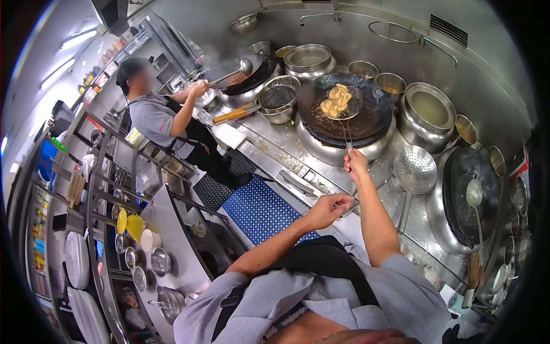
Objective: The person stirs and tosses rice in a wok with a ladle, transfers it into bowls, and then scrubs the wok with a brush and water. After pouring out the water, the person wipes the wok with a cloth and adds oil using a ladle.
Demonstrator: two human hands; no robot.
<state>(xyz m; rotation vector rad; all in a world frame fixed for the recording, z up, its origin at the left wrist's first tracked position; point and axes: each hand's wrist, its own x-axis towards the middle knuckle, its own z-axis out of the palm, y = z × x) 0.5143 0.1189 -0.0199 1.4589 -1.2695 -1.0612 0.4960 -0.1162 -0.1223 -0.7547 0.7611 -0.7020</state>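
My right hand point(356, 164) is closed around the wire handle of a skimmer point(356, 106) over a large dark wok point(371, 127). Battered, golden-brown pieces of food point(337, 102) lie in the skimmer's basket, within the wok's rim. Near the front edge of the stove, my left hand point(327, 211) hovers with its fingers loosely bent and apart, holding nothing visible. A perforated ladle point(415, 169) rests on the steel stove top to the right of my right forearm.
To the left, a co-worker point(157, 114) holds a ladle point(243, 67) over another wok. A strainer on a pot point(279, 94) stands between us. Lidded pots point(428, 109) line the back; a third wok point(458, 195) sits at right. Behind are shelves and a counter with bowls point(161, 261).
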